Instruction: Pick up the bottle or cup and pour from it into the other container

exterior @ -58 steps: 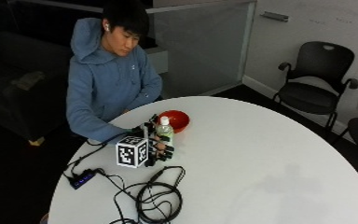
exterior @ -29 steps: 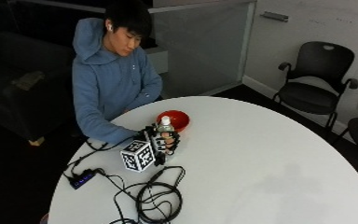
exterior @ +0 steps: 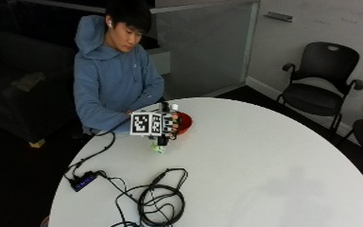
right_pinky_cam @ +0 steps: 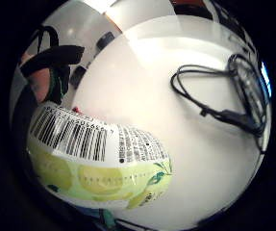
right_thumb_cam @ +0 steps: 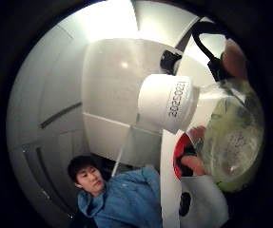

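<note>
The gloved right hand (exterior: 163,126) is gripping a clear plastic bottle with a green lemon-print label (right_pinky_cam: 96,161) and white cap (right_thumb_cam: 167,102) — fingers curled round it — holding it above the white round table (exterior: 263,165), beside the red bowl (exterior: 184,121). The cap is on; tilting and pouring are yet to come.
</note>
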The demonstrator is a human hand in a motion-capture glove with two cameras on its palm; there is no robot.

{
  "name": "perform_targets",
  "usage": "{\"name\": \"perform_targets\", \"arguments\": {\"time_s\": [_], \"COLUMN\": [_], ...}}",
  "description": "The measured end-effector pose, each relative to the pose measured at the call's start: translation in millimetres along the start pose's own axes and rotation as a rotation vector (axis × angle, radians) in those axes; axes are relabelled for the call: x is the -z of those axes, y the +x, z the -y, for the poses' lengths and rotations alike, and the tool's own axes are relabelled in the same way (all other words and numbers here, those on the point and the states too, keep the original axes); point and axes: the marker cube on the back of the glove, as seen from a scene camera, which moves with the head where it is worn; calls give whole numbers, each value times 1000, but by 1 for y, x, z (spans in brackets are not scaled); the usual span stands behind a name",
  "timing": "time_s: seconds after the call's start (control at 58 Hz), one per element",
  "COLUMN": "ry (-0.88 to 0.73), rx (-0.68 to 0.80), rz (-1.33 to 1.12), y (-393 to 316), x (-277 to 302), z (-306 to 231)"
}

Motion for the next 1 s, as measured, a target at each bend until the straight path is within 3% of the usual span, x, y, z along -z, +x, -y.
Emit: {"name": "perform_targets", "arguments": {"time_s": [0.362, 0.621, 0.793, 1.0], "ry": [-384, -613, -672, -758], "rx": [59, 85, -5, -6], "rz": [-692, -1354, -1505, -1371], "y": [-79, -92, -95, -105], "x": [-11, -34, -71, -98], "z": [1, 3, -2, -10]}}
